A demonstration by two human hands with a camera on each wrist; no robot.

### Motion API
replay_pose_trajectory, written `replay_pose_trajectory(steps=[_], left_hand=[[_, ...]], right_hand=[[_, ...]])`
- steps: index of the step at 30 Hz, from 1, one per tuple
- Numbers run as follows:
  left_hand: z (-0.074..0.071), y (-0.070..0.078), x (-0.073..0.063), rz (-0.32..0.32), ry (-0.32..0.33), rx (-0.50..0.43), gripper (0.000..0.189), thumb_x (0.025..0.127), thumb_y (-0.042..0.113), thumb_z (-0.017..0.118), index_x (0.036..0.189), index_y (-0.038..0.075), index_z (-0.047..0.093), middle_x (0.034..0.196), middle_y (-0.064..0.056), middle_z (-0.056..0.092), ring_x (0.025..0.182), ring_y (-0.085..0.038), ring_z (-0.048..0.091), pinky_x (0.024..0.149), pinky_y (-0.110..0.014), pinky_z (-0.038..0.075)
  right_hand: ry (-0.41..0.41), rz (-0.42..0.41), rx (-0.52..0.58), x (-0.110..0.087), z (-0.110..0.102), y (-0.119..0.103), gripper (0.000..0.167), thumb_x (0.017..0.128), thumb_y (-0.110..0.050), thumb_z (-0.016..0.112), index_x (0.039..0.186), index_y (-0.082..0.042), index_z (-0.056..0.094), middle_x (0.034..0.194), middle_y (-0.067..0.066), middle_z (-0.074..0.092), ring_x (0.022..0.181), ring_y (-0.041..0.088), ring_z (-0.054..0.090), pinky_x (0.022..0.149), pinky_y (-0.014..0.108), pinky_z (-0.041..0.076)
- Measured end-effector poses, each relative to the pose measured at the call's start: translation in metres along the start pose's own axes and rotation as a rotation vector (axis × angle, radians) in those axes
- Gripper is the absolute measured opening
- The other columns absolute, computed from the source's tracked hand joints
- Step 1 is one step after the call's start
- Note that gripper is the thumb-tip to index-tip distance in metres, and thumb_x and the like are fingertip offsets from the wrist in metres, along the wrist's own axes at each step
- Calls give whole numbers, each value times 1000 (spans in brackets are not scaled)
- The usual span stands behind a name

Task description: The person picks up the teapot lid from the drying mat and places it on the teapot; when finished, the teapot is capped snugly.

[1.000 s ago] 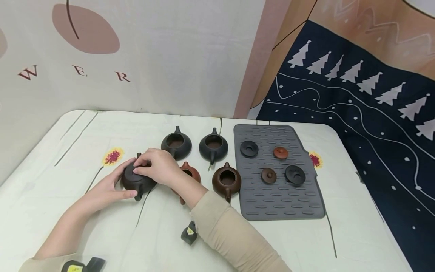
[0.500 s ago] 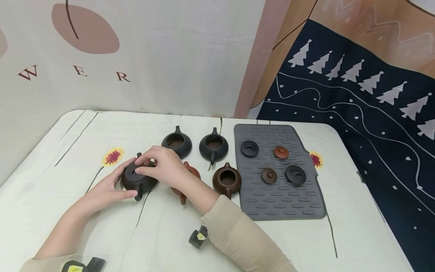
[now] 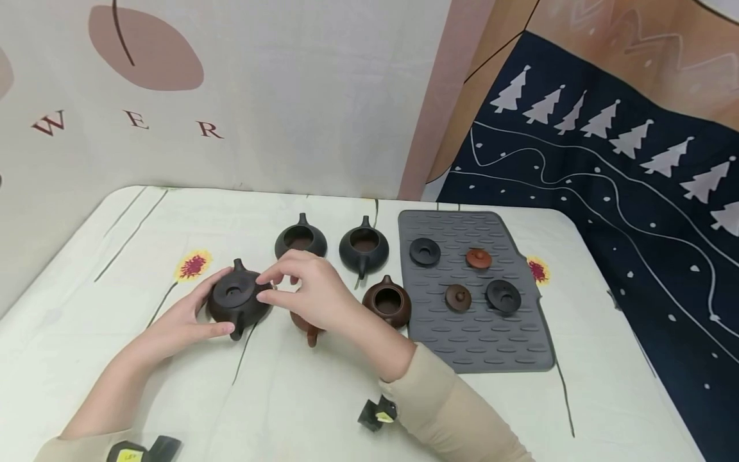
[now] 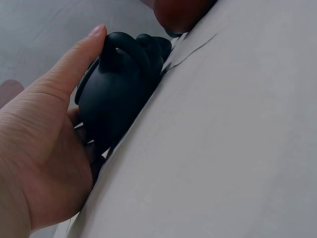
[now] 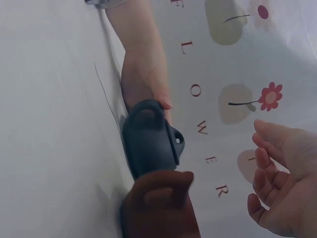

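Note:
A black teapot (image 3: pixel 245 309) sits at the left of the table with its round lid (image 3: pixel 233 290) on top. My left hand (image 3: pixel 183 321) cups its side, the thumb at the handle; the left wrist view shows the palm against the teapot's dark body (image 4: pixel 116 94). My right hand (image 3: pixel 317 289) hovers just right of that teapot, its fingers loosely bent and holding nothing. Beneath the right hand stands a reddish-brown teapot (image 5: pixel 161 213), mostly hidden in the head view.
Two lidless black teapots (image 3: pixel 300 240) (image 3: pixel 364 250) stand behind, and a lidless brown teapot (image 3: pixel 388 305) stands to the right. A grey mat (image 3: pixel 479 350) carries two black lids (image 3: pixel 424 252) (image 3: pixel 503 297), a red lid (image 3: pixel 478 258) and a brown lid (image 3: pixel 458 298).
My right hand has let go of the black teapot's lid and moved right, leaving the lid in full view. My left hand stays at the teapot.

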State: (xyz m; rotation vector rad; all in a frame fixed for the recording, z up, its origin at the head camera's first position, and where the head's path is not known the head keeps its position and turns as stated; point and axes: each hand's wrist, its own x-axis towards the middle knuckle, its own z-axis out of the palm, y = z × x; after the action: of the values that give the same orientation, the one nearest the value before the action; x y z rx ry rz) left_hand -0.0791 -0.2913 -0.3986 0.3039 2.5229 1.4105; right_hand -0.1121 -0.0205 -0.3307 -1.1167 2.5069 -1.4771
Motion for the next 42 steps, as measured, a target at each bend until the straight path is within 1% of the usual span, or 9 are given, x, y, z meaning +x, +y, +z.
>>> replay_pose_trajectory(steps=[5, 9, 16, 26, 30, 33, 38, 40, 42], left_hand=[[1, -1, 0, 26, 5, -20, 97, 79, 12, 78, 155, 24, 18, 154, -22, 19, 140, -42, 11, 101, -72, 8], [1, -1, 0, 34, 7, -27, 97, 79, 11, 78, 155, 23, 18, 154, -21, 19, 141, -39, 10, 103, -69, 6], [1, -2, 0, 35, 11, -22, 97, 79, 12, 78, 155, 25, 18, 154, -21, 18, 142, -37, 9, 104, -67, 6], [2, -1, 0, 39, 21, -4, 97, 79, 13, 78, 154, 24, 19, 154, -22, 20, 141, -35, 12, 104, -64, 7], [2, 1, -1, 35, 24, 2, 97, 79, 14, 79, 154, 24, 19, 154, -22, 21, 141, -37, 12, 104, -64, 8], [1, 4, -2, 28, 39, 16, 97, 78, 15, 80, 154, 25, 20, 153, -21, 22, 141, -38, 13, 104, -65, 10], [0, 18, -5, 41, 93, 61, 97, 77, 16, 81, 154, 28, 22, 154, -18, 21, 139, -45, 12, 101, -71, 12], [0, 25, -5, 59, 116, 58, 96, 77, 14, 81, 153, 29, 24, 155, -15, 20, 140, -44, 12, 104, -68, 11], [1, 31, -6, 79, 133, 40, 95, 77, 11, 81, 152, 30, 26, 156, -11, 21, 142, -38, 12, 110, -59, 12]], right_hand=[[48, -32, 92, -15, -15, 1, 17, 81, -10, 78, 97, -7, 74, 85, -4, 58, 76, 12, 52, 67, 19, 48], [87, -53, 106, -28, -27, 5, 17, 80, -8, 78, 96, -7, 74, 84, 0, 60, 77, 14, 53, 66, 24, 46], [149, -70, 46, -52, -52, 13, 15, 80, -9, 79, 94, -10, 75, 85, -9, 60, 80, 6, 51, 68, 28, 46], [212, -19, -3, -86, -87, 31, 17, 80, -7, 78, 96, -12, 75, 90, -6, 61, 81, 18, 52, 64, 31, 45], [234, -23, -35, -98, -101, 39, 18, 79, -7, 78, 96, -11, 75, 92, -4, 63, 82, 16, 52, 67, 29, 44], [250, -10, -72, -106, -110, 46, 20, 78, -6, 79, 97, -12, 74, 94, -6, 62, 82, 12, 51, 67, 30, 44], [264, 49, -135, -119, -126, 58, 23, 78, -5, 79, 99, -13, 74, 97, -7, 62, 82, 17, 52, 66, 34, 46], [271, 73, -163, -124, -133, 63, 23, 78, -5, 79, 99, -13, 74, 97, -7, 63, 82, 20, 54, 66, 34, 46], [277, 88, -188, -128, -139, 67, 24, 78, -6, 79, 100, -14, 74, 97, -7, 63, 82, 22, 55, 68, 34, 47]])
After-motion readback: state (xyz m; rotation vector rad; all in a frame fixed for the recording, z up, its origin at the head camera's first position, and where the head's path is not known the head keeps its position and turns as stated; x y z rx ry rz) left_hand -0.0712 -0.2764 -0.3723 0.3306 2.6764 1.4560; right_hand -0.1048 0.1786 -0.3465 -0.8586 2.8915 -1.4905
